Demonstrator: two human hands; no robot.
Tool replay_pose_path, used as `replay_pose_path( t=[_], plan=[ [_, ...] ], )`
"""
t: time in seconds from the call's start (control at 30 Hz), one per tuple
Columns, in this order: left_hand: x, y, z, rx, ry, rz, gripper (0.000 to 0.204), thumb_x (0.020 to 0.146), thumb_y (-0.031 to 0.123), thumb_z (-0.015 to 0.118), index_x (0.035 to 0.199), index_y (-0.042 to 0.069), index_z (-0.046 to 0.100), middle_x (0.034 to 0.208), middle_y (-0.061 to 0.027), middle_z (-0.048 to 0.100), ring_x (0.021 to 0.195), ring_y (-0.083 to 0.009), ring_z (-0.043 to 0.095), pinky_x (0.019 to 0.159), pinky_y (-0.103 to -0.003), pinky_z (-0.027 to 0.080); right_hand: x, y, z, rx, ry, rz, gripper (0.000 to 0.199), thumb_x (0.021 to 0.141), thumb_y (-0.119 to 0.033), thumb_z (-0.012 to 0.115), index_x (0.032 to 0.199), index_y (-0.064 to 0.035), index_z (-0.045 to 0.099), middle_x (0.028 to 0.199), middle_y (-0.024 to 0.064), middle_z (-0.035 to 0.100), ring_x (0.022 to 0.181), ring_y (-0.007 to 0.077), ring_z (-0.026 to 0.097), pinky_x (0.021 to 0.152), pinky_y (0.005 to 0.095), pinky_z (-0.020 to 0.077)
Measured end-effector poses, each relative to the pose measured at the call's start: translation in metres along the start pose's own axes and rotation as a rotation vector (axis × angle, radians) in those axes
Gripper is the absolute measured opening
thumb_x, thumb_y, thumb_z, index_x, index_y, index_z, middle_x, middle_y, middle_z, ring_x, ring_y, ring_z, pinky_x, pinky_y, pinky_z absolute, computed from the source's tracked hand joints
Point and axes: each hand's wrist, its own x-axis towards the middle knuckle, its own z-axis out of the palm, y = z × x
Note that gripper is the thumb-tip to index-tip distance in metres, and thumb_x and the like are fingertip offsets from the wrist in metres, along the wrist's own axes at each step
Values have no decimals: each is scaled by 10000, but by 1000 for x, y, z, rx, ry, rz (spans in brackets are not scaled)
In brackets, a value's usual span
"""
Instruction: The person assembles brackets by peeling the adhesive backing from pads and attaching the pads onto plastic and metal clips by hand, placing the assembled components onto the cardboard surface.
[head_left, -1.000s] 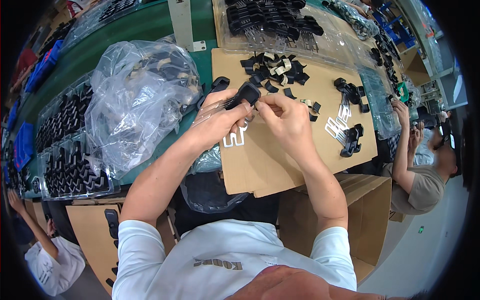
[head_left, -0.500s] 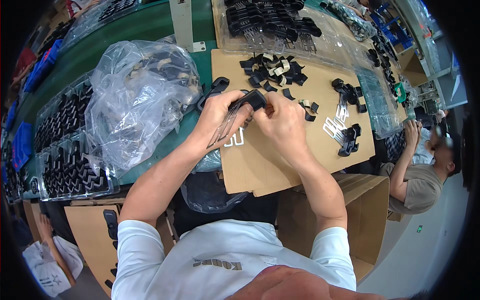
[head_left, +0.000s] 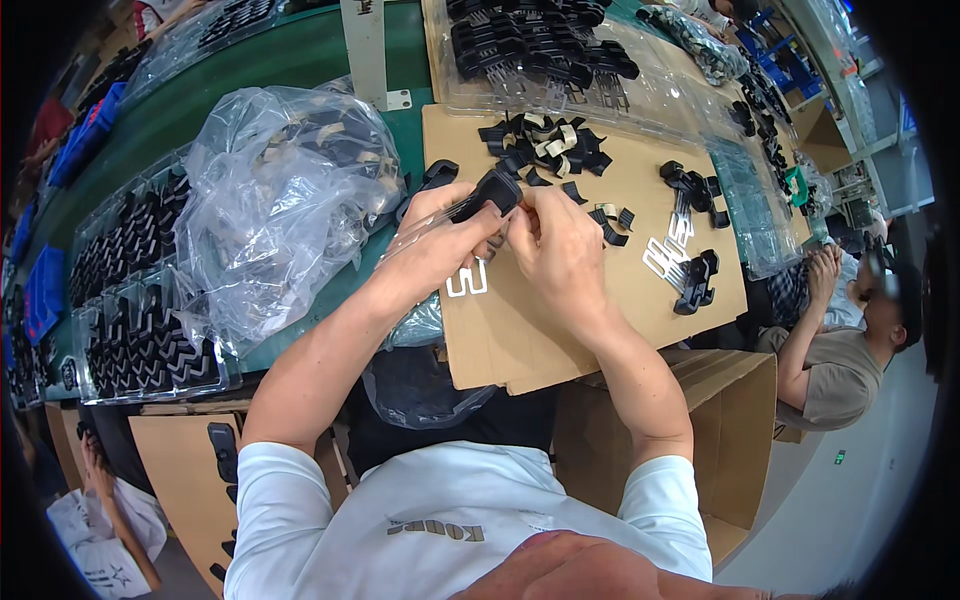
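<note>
Black plastic with a rounded, hollow-looking head and thin metal prongs makes up the clip-like part [head_left: 487,197] under handling, held above a flat brown cardboard sheet [head_left: 530,335] at the near edge of the green-topped desk [head_left: 235,78]. The left hand [head_left: 440,238] grasps this part, its fingers wrapped round the body and the thumb laid along it; the prongs run back over the hand toward the wrist. The right hand [head_left: 562,245] is at the right-hand end of the part, thumb and forefinger drawn close together; whether they grip the part or some small piece cannot be told. Partly below the left hand, a flat silver metal piece with looped bends [head_left: 467,281] lies on the sheet. Toward the sheet's far edge sits a loose heap of small curved black pieces, some with beige faces [head_left: 548,147]. Near the sheet's right edge lie black parts with pale metal prongs [head_left: 697,283]. Left of the hands, a crumpled clear plastic bag [head_left: 285,215] rests on the desk, with light and dark pieces visible inside. Close to the desk's left end, clear plastic trays [head_left: 232,372] carry rows of angular black pieces.
</note>
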Motion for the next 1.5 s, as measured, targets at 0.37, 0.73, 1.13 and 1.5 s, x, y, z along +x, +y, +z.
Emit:
replay_pose_path(
  t=[0.37, 0.73, 1.13, 1.5],
  plan=[
    [2, -1, -1, 0, 1, -6, 179, 979, 204, 690, 904, 41, 697, 652, -1, 597, 555, -57, 506, 495, -194, 399, 8, 15, -17, 271, -104, 308, 36, 918, -37, 644, 931, -5, 656, 735, 58, 635, 602, 152, 531, 569, 307, 453],
    [2, -3, -1, -277, 84, 8, 208, 1038, 192, 662, 893, 43, 656, 668, -3, 601, 557, -63, 503, 496, -184, 375, -46, -15, -53, 267, -393, 12, 83, 856, -18, 660, 928, -57, 643, 769, 54, 608, 610, 205, 544, 578, 316, 447],
    [1, 0, -8, -234, -23, 16, 174, 1019, 181, 669, 946, 23, 661, 800, -25, 653, 614, -58, 535, 524, -192, 432, -92, -74, -7, -83, -469, -715, 137, 869, -93, 671, 994, -41, 651, 951, 88, 611, 766, 208, 553, 685, 286, 444],
    [3, -2, -3, -221, -47, 83, 197, 1033, 204, 655, 961, 22, 661, 746, -14, 629, 606, -65, 522, 507, -191, 382, -80, -65, -3, -6, -505, -678, 214, 849, -92, 655, 1056, -43, 680, 1005, 88, 626, 842, 203, 572, 719, 298, 441]
  ],
)
